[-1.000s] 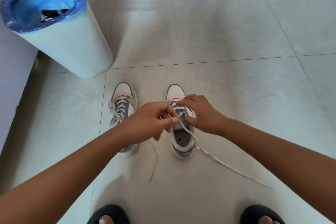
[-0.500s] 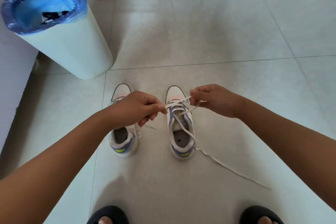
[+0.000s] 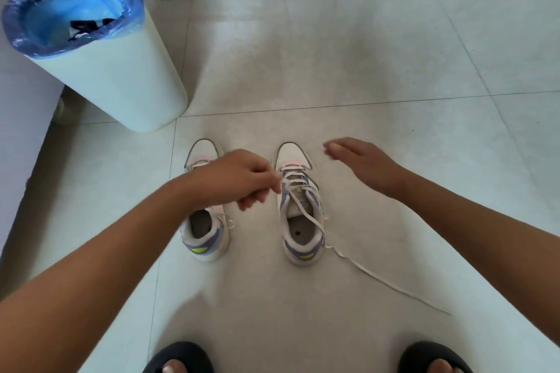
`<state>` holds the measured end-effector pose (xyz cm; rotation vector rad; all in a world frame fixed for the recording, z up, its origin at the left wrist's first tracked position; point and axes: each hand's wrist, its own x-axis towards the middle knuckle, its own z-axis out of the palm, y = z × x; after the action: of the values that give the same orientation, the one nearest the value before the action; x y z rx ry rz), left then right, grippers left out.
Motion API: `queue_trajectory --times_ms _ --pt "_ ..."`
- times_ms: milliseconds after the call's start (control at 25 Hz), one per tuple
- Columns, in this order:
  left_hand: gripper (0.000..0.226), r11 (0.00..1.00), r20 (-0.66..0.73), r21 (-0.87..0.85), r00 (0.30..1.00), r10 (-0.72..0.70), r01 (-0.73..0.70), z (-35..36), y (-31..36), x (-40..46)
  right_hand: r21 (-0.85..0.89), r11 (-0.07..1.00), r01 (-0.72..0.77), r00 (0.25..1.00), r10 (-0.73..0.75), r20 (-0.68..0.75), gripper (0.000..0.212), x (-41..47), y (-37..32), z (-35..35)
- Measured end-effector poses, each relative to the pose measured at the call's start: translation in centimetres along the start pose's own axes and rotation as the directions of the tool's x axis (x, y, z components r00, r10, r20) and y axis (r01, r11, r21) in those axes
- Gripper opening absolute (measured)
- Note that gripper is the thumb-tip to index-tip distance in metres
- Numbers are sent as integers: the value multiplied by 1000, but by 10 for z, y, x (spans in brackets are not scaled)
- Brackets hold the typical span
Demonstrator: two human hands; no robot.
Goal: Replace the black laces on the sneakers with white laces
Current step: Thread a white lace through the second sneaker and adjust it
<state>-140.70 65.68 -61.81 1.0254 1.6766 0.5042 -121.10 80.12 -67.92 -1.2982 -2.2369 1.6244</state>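
- Nearest, two dark slip-on sandals (image 3: 178, 357) are showing at the bottom edge, toes poking out, on the pale glossy tiled floor (image 3: 394, 70).
- A loose flat white lace end (image 3: 391, 281) is trailing from the right white sneaker with purple panels and a yellow heel mark (image 3: 300, 209) across the tiles toward the lower right.
- The left hand (image 3: 236, 182) is curling its fingers, seemingly pinching white lace at that shoe's upper eyelets; blur is hiding the contact.
- The left matching sneaker (image 3: 206, 233) is sitting partly under that forearm.
- The right hand (image 3: 360, 160) is hovering open, fingers extended, beside the right sneaker's toe, holding nothing.
- No readable writing is showing on either shoe.
- Farther left, a white cylindrical bin with a blue plastic liner (image 3: 106, 70) is holding black laces (image 3: 88, 28).
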Motion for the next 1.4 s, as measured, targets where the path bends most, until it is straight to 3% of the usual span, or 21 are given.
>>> queue_trajectory --times_ms 80,160,200,320,400,480,560,720,800,880,960,1040,1080,1200,1400 --pt "24 998 49 56 998 29 -32 26 14 16 239 971 5 951 -78 298 33 -5 -34 19" --pt "23 999 4 36 1000 -5 5 39 23 30 249 966 -63 844 -82 530 53 -7 -42 28" --pt "23 999 -24 11 999 -45 45 41 24 35 237 968 -88 825 -63 561 57 -8 -38 25" --pt "32 949 -5 -204 969 -248 242 54 18 40 215 964 -158 897 49 440 36 -6 -15 1" --pt "35 736 85 -541 898 -432 406 74 11 36 226 957 -184 940 103 326 24 -4 3 -16" --pt "29 411 158 -786 794 -588 461 98 6 40 246 954 -173 962 110 250 16 -2 14 -24" --pt "20 231 155 -880 711 -686 415 119 2 55 255 951 -174 971 123 205 8 2 17 -23" --pt "5 210 -8 -951 660 -751 228 150 1 84 290 937 -194 967 133 217 8 12 15 -6" --pt "15 132 -38 -984 577 -816 122 161 -1 89 299 941 -160 969 92 231 7 16 13 5" --pt "28 -10 -19 -999 527 -850 -53 163 1 90 281 955 -89 979 33 200 6 20 11 16" --pt "37 -153 27 -972 559 -829 -180 160 3 86 169 985 39 982 -69 175 5 21 8 25" --pt "35 -238 34 -939 621 -783 -249 157 -6 81 43 989 142 954 -148 259 7 21 7 37" --pt "29 -238 30 -943 651 -759 -234 159 -10 78 -12 985 171 936 -159 313 8 20 8 43" --pt "12 -101 -33 -983 692 -721 -153 163 -19 68 -122 972 199 925 -145 352 8 19 13 51" --pt "26 334 -325 -933 718 -615 -136 146 -16 51 8 983 183 951 -179 253 12 3 29 36"
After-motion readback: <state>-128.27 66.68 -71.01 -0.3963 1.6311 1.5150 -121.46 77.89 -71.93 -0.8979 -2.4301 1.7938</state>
